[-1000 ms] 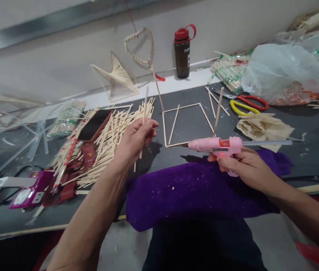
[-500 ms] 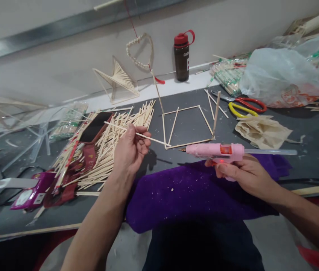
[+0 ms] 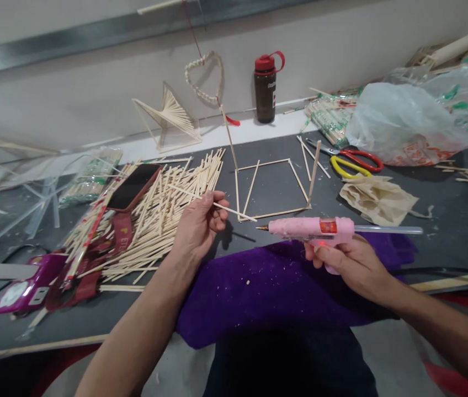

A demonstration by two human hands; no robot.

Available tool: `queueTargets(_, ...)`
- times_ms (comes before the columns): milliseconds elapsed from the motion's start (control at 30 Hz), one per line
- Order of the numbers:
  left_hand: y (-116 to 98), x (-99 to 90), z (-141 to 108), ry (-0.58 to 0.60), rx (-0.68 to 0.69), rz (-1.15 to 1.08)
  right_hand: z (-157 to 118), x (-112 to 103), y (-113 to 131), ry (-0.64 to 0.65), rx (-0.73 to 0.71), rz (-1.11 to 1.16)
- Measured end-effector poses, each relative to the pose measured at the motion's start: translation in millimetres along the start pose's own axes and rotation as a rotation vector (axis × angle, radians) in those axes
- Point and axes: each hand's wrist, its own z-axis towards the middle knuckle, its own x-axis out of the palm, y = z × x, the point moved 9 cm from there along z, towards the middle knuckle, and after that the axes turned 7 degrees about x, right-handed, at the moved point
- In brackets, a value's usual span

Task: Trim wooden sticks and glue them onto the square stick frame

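My left hand (image 3: 203,220) pinches a thin wooden stick (image 3: 234,211) between thumb and fingers, its right end pointing at the glue gun. My right hand (image 3: 347,262) is wrapped round the handle of a pink hot glue gun (image 3: 296,228), its metal nozzle close to the stick's tip; whether they touch I cannot tell. A clear glue stick (image 3: 391,229) juts from the gun's back. Just beyond both hands stands a stick frame (image 3: 275,213), a square base with uprights at two corners. Beside my left hand lies a heap of loose sticks (image 3: 151,242).
A purple cloth (image 3: 234,292) covers the table's near edge. Scissors (image 3: 356,162) and a crumpled beige cloth (image 3: 377,198) lie right of the frame, near a plastic bag (image 3: 408,121). A bottle (image 3: 265,91) stands by the wall. A phone (image 3: 134,187) rests left of the heap.
My left hand has moved slightly right with the stick, bringing its tip nearer the glue gun's nozzle. The glue gun stays in my right hand. The whole view has shifted a little.
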Motion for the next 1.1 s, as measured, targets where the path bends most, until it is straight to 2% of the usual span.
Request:
queueTargets(333, 3, -0.2, 0, 0.046, 0.018, 0.034, -2, -6, 4, -0.1, -0.076, -0.11)
queueTargets(1100, -1, 2.7, -4, 0.053, 0.055, 0.083, -1, -3, 9, -0.059, -0.034, -0.235)
